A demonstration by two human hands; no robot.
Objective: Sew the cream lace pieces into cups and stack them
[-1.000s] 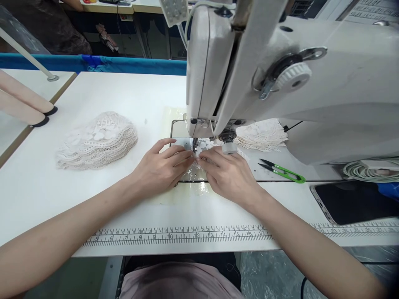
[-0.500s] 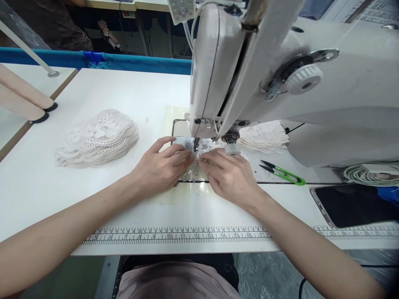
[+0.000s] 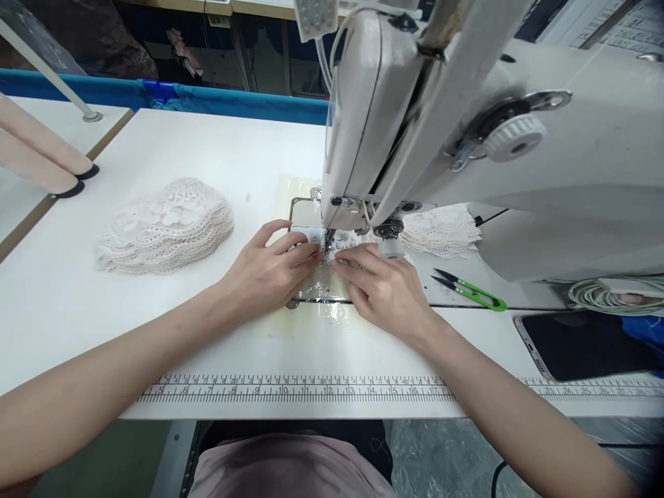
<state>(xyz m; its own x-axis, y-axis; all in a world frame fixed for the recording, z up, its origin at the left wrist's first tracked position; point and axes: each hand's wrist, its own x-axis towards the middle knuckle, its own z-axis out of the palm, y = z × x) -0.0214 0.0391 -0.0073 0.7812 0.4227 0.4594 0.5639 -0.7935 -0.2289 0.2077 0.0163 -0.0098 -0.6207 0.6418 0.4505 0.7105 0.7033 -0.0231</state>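
At the far left I see two pale pink rolls (image 3: 41,138) with black ends, lying below a thin pole (image 3: 46,70). Next to them on the white bench (image 3: 207,346) sits a big pile (image 3: 166,225) of cream lace, one bit on top of the next. Then comes the left hand (image 3: 264,273), which I have palm down just left of the metal foot (image 3: 328,238). Its fingers are bent, most of them close together, with some tips right by the lace piece (image 3: 347,240). I can't tell if they pinch it. The lace piece is at the foot, between the two hands, and part of it goes off to the right under the machine (image 3: 581,159). The right hand (image 3: 386,287) is palm down too, its fingers close together and touching the lace piece; I can't tell if they pinch it or just press. Past that hand, a smaller stack (image 3: 440,228) of lace lies under the machine. Green snips (image 3: 477,296) lie near the hand, black blades pointing left. Last come a dark phone (image 3: 591,346), a loop of cord (image 3: 617,296) behind it and some blue cloth (image 3: 643,335). A ruler (image 3: 290,389) runs along the front edge.
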